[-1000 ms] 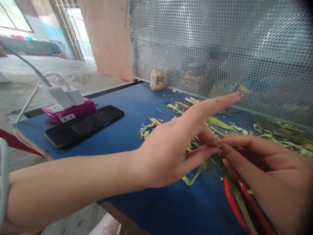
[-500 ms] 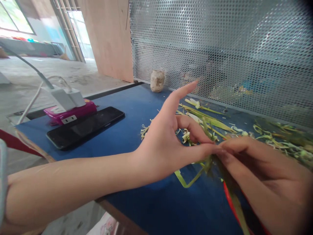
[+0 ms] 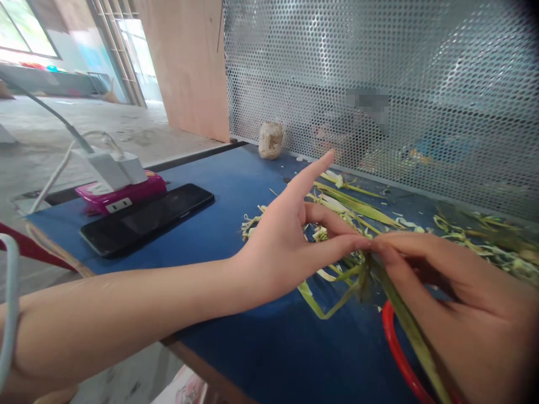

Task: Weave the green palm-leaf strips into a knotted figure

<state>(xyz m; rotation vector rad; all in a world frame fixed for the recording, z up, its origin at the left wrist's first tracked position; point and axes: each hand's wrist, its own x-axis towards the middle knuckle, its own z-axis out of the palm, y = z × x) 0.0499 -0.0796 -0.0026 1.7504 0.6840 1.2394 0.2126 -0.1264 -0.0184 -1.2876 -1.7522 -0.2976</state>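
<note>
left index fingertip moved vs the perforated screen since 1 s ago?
Yes. The left hand index fingertip swung left and slightly up along the perforated screen, toward the pale jar.

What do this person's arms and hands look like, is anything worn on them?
Both are bare: no gloves, and no sleeve on the long left forearm that crosses the view. The left hand shows no ring or watch. The right hand also appears unadorned, though its wrist is cut off at the frame's edge. A pale band or cord shows at the left edge, near the elbow.
</note>
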